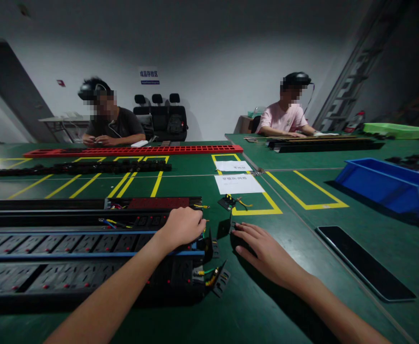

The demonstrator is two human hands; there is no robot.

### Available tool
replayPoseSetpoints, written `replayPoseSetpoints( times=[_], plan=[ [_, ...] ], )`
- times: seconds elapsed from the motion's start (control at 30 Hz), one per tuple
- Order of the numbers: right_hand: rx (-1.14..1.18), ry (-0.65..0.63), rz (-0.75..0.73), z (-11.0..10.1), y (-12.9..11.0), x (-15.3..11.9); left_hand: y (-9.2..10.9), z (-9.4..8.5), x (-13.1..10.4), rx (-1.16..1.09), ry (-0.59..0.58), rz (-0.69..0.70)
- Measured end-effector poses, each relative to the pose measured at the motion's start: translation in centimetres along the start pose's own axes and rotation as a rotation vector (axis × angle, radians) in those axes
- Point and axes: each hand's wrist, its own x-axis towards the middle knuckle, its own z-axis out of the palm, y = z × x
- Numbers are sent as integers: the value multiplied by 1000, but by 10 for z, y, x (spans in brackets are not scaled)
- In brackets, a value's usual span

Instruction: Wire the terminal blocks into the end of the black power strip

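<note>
Several long black power strips lie side by side on the left, with sockets and red dots along them. My left hand is closed over the right end of a power strip in the middle of the row; its fingertips are partly hidden. To the right, my right hand has its fingers stretched out and thumb apart, fingertips at a small upright black end plate. Loose wires and another black end plate hang from the nearest strip's end. One more end plate with a yellow-green wire lies beyond.
A phone and a blue bin are on the right. White paper sheets lie on yellow-taped markings. Behind are a red slotted rail and two people, one left, one right. A green tray stands far right.
</note>
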Motion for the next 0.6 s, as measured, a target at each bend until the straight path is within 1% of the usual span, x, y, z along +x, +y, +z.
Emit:
replayPoseSetpoints(
  times=[0.27,0.6],
  plan=[
    [33,29,1,-1,-1,0,0,1,0,4,3,2],
    [28,20,6,-2,-3,0,-1,0,0,-12,-3,2]
  ],
)
